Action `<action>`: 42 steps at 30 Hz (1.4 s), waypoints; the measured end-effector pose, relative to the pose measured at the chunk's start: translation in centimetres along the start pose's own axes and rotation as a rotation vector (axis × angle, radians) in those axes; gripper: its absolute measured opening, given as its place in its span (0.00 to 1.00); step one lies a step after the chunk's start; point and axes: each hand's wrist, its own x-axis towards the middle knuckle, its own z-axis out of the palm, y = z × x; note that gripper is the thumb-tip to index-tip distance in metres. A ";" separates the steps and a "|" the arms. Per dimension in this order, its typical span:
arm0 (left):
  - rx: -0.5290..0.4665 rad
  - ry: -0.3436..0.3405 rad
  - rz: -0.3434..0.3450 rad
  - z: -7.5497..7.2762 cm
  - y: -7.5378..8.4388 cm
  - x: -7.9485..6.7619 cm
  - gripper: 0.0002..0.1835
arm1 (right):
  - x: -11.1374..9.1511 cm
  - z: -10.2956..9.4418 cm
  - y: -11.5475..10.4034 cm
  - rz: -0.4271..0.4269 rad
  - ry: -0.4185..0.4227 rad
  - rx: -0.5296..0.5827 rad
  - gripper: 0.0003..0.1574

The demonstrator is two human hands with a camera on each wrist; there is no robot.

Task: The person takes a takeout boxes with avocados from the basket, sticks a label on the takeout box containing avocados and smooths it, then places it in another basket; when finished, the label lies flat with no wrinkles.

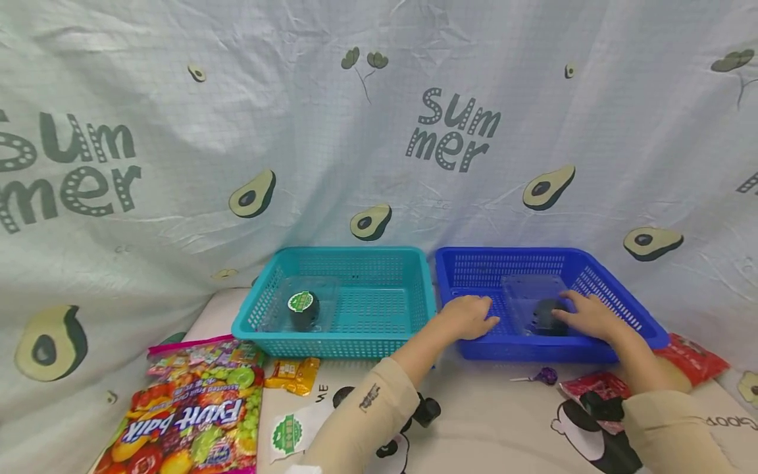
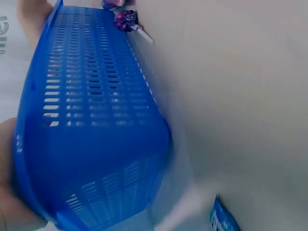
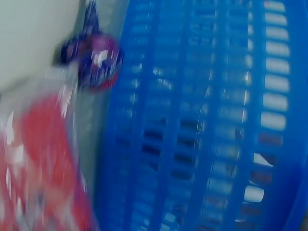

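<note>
In the head view my left hand (image 1: 470, 317) is over the left front corner of a dark blue basket (image 1: 628, 313), fingers loosely extended and the thumb apart. The left wrist view shows this hand along the basket's rim. My right hand (image 1: 592, 316) reaches over the front right part of the same basket with its fingers spread. Its fingertips are right at a dark round object (image 1: 547, 316) beside a clear plastic container (image 1: 521, 293) in the basket. The right wrist view is blurred and shows mostly the basket's slotted wall.
Left of it stands a turquoise basket (image 1: 385, 336) holding a dark cylinder with a green label (image 1: 302, 309). A fruit candy bag (image 1: 195, 408), an orange packet (image 1: 293, 376), a white packet (image 1: 296, 434), a lollipop (image 1: 546, 376) and red packets (image 1: 693, 359) lie in front and around.
</note>
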 end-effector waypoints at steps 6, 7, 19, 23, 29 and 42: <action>0.039 -0.063 -0.153 0.6 0.4 0.4 0.31 | 1.3 1.4 -3.6 -0.157 0.016 0.055 0.30; 0.041 -0.066 -0.166 0.7 0.4 0.4 0.32 | 1.4 1.6 -4.1 -0.172 0.017 0.061 0.29; -0.133 0.205 -0.201 1.2 -1.0 -1.0 0.31 | 1.3 2.2 -5.7 -0.117 0.123 0.184 0.25; -0.309 0.372 -0.176 1.4 -2.2 -1.8 0.31 | 1.1 2.1 -6.5 -0.086 0.237 0.331 0.26; -0.430 0.513 -0.040 -0.7 -4.0 -4.1 0.31 | 0.5 1.2 -9.1 -0.051 0.411 0.458 0.25; -0.439 0.817 0.220 -2.1 -8.1 -16.0 0.26 | -5.6 0.2 -17.7 -0.328 0.324 0.657 0.22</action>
